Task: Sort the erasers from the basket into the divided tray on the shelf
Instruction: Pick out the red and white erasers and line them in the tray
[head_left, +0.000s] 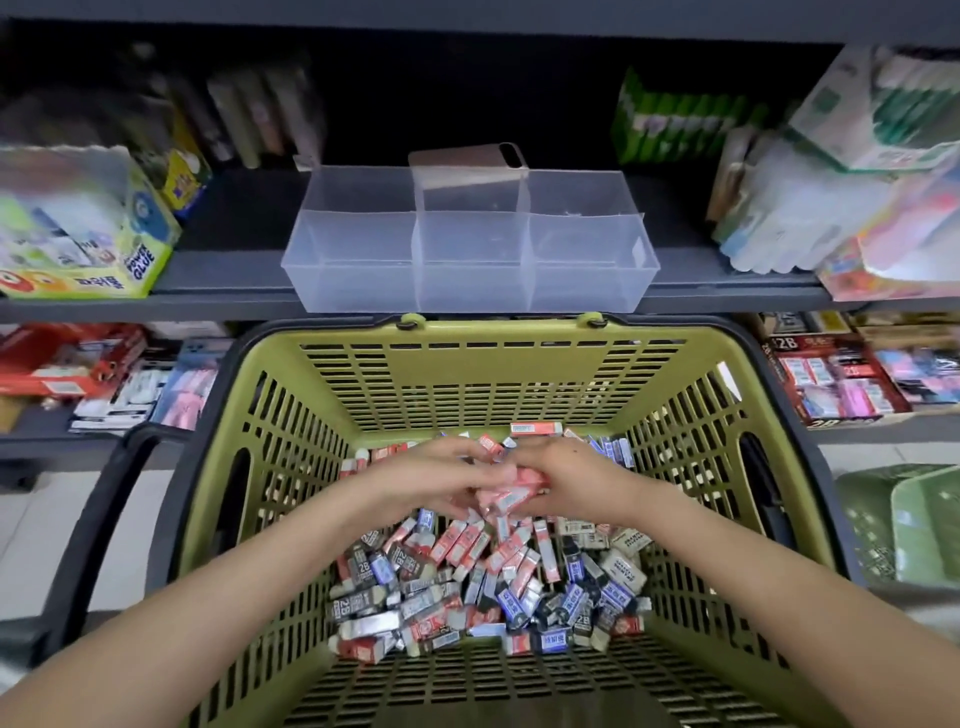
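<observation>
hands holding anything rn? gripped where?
Yes: a small bunch of pink erasers, held over the basket. The right hand curls round its right side, and the left hand pinches its left side. Exact finger contact is blurred.

Left hand (434, 475), right hand (569, 483) together, fingers curled round pink erasers (511, 493).

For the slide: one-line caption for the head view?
Left hand and right hand hold pink erasers in the green basket; clear divided tray on the shelf looks empty.
</observation>
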